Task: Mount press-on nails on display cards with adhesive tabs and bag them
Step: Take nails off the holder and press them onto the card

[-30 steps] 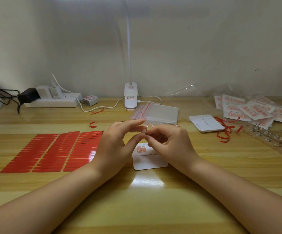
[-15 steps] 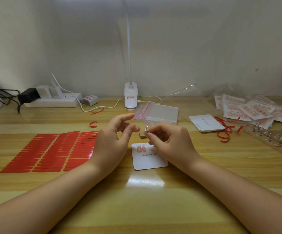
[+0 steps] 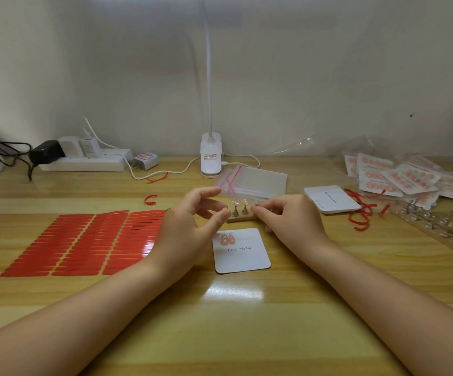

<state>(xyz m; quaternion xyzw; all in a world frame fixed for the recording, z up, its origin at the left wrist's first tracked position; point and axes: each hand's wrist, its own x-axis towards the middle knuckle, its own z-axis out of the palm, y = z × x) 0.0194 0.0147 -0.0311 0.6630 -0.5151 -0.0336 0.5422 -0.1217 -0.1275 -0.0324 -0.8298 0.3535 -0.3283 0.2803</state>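
Note:
A white display card (image 3: 243,256) printed "Handmade Nail" lies on the table with two pink nails (image 3: 227,239) stuck at its top left. Just beyond it a small wooden strip (image 3: 243,219) carries two metal nail stands (image 3: 239,211). My right hand (image 3: 287,218) pinches a third small metal stand (image 3: 256,203) at the strip's right end. My left hand (image 3: 190,226) hovers left of the stands with its fingers loosely curled; I cannot see whether anything sits between thumb and fingers. Red adhesive tab sheets (image 3: 84,240) lie to the left.
A stack of clear zip bags (image 3: 260,183) lies behind the hands. Blank cards (image 3: 331,199), peeled red strips (image 3: 361,213), bagged finished cards (image 3: 404,180) and a wooden board of stands (image 3: 437,229) fill the right. A lamp base (image 3: 211,158) and power strip (image 3: 84,164) stand at the back.
My hands were pinched together over the card; they have come apart. The right hand has carried the small stand toward the wooden strip, and the left hand has drawn back to the left.

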